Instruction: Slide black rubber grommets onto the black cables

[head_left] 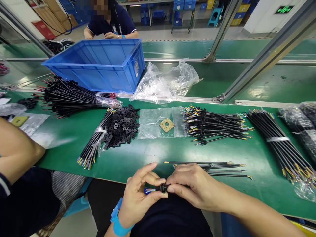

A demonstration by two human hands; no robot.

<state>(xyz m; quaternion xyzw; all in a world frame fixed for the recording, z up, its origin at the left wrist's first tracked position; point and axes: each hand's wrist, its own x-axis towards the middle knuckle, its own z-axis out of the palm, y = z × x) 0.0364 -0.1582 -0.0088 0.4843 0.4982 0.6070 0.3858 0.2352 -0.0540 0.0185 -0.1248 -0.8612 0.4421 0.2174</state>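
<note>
Our left hand (140, 192) pinches a black clip (162, 188), our right hand (195, 184) its cable (151, 190); clipped cables (217, 123) seem done, loose cables (229, 171) remain.

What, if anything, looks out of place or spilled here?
Nothing looks plainly damaged or spilled. The untidiest thing is the crumpled clear bag beside the blue bin. A few loose cables lie by the right hand, unlike the tied bundle farther right, but that may be normal here.

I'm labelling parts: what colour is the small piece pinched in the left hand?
Black; the small piece shows best in the head view.
</note>
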